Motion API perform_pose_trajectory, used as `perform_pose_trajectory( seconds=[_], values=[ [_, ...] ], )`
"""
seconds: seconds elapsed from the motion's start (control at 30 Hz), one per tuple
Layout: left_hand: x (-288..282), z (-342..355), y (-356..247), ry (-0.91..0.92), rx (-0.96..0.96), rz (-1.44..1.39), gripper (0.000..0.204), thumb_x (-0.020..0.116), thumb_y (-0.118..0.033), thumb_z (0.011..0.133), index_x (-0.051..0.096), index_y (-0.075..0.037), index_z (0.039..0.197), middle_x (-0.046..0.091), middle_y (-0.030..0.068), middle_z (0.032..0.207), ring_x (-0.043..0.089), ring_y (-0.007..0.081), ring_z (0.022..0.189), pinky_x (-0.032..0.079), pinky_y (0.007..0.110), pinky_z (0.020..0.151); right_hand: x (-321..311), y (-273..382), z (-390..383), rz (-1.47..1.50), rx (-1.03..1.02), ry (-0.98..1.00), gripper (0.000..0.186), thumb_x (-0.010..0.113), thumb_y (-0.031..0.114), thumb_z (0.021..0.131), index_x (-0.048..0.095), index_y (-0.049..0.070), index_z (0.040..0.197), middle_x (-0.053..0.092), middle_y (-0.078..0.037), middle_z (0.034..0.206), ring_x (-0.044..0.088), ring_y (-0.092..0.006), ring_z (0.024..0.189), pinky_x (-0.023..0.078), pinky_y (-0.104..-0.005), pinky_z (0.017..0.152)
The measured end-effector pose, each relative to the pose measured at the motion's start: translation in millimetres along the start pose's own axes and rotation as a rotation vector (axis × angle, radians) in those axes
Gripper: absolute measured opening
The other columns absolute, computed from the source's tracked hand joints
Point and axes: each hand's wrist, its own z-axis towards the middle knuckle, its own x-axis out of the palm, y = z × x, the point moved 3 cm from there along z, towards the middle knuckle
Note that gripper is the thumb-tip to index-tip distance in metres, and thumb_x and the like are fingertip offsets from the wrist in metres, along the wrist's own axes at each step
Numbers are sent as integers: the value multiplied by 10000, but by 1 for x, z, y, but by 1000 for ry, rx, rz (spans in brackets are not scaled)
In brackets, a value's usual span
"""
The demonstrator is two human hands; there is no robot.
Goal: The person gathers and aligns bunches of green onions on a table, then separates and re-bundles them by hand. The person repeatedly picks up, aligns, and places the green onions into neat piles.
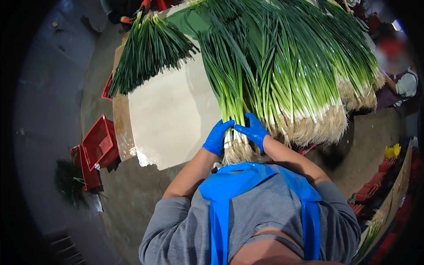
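A bunch of green onions (pixel 229 95) lies on the table with its white stems and stringy roots (pixel 240 154) toward me, close against my blue apron (pixel 236 181). My left hand (pixel 216 138), in a blue glove, is closed around the left side of the stems just above the roots. From the right, my blue-gloved right hand (pixel 253 131) grips the same bunch, its thumb reaching across near the left fingertips. The undersides of both hands are hidden behind the stems and palms.
A large heap of green onions (pixel 304 88) covers the table to the right. Another bunch (pixel 150 53) lies far left on the pale tabletop (pixel 170 115), near a co-worker's gloved hand (pixel 127 20). Red crates (pixel 100 141) stand left of the table. Another person (pixel 399 84) is at the right.
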Motion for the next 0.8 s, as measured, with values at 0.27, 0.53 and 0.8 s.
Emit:
perform_pose_trajectory(
  seconds=[0.27, 0.53, 0.8],
  values=[
    [-36, -7, 26, -240, -167, -116, 359, 493, -268, 860, 496, -43, 1140, 595, 134, 1012, 594, 237, 885, 492, 345, 766, 15, -33, -4, 262, 375, 300, 494, 636, 293, 789, 494, 20, 1176, 545, -92, 1126, 486, -180, 1039, 369, -314, 882],
    [-72, -8, 30, -368, -180, 177, 337, 505, -290, 864, 555, -18, 1058, 628, 122, 881, 624, 202, 711, 514, 300, 626, 1, -94, 11, 814, 614, 306, 288, 520, 211, 845, 559, 44, 1076, 602, -126, 1008, 600, -236, 894, 515, -336, 737],
    [-63, -5, 39, -354, 125, 277, 325, 532, -179, 852, 473, -9, 1123, 600, 118, 927, 601, 209, 758, 498, 307, 663, 18, -33, -8, 393, 282, 263, 340, 642, 274, 790, 588, 55, 1045, 602, -56, 953, 536, -151, 885, 401, -284, 789]
  ],
)
